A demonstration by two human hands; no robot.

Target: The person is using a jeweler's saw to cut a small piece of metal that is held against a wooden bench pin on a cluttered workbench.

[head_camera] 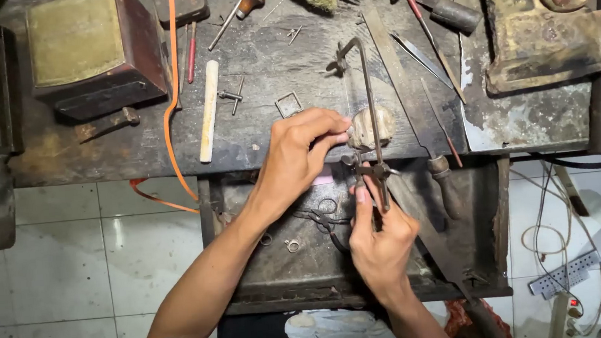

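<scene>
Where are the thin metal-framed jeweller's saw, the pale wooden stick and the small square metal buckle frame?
Thin metal-framed jeweller's saw (370, 105), head view, on its upright frame.
Pale wooden stick (209, 110), head view, mid-length.
Small square metal buckle frame (283, 107), head view, on its left side.

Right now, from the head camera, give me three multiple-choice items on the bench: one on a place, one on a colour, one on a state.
1. Where does the pale wooden stick lie?
A. on the bench top, left of the hands
B. in the drawer
C. on the floor tiles

2. What colour is the cord running down across the bench?
A. blue
B. orange
C. white

3. What is the right hand doing?
A. resting flat and open
B. gripping the saw
C. holding the brush

Answers: 1 A, it lies on the dark bench top beside the cord. 2 B, plainly orange. 3 B, its fingers close round the saw's lower end, while the left hand steadies the workpiece.
</scene>
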